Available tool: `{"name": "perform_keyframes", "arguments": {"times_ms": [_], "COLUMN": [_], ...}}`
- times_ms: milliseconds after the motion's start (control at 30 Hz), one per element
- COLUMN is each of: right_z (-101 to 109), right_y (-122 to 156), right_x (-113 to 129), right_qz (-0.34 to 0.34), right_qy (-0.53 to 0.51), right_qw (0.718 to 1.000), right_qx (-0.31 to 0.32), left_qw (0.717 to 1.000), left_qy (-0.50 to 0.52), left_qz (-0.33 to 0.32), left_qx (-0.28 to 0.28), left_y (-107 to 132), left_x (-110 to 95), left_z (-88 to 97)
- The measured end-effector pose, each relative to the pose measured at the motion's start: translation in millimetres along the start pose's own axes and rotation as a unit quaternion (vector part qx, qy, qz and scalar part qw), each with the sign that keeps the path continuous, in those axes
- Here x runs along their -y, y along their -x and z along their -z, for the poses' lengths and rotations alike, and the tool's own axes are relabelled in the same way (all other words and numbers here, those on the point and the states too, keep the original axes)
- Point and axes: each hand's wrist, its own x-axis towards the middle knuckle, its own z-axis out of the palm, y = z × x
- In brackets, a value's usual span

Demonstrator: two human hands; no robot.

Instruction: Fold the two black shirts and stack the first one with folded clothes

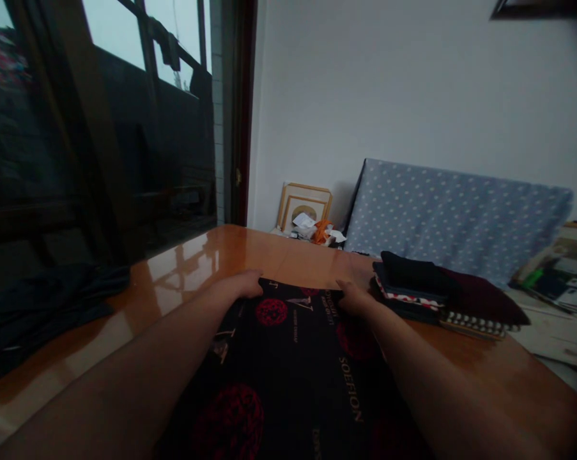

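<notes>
A black cloth (288, 358) with red round prints and pale lettering lies spread on the glossy wooden table (183, 268) in front of me. My left hand (243, 284) rests at the cloth's far left corner, fingers curled down on its edge. My right hand (353, 297) sits at the far right corner, fingers closed on the cloth's edge, right beside a stack of folded clothes (436, 294). Both forearms reach over the cloth.
The folded stack holds dark, maroon and patterned pieces. A dark garment (43, 313) lies at the table's left edge by the window. A dotted blue cushion (455, 217), picture frames (305, 204) and small clutter stand behind the table. Papers (556, 281) lie at the right.
</notes>
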Motion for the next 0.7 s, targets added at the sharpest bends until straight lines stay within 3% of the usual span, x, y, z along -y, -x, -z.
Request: {"name": "perform_keyframes", "arguments": {"times_ms": [167, 333, 533, 700], "right_z": [1, 6, 20, 38], "right_y": [-11, -2, 39, 88], "right_x": [1, 8, 16, 21], "right_qz": [-0.01, -0.03, -0.045, -0.054], "right_qy": [0.026, 0.047, 0.061, 0.063], "right_qw": [0.999, 0.998, 0.996, 0.992], "right_qx": [0.024, 0.021, -0.044, -0.094], "left_qw": [0.999, 0.997, 0.995, 0.973], "left_qy": [-0.02, -0.037, -0.064, -0.101], "left_qz": [0.035, 0.051, 0.035, -0.044], "left_qx": [0.03, 0.035, -0.069, -0.202], "left_y": [-10, -1, 37, 86], "left_x": [-2, -13, -28, -28], "left_z": [4.6, 10.4, 16.7, 24.1]}}
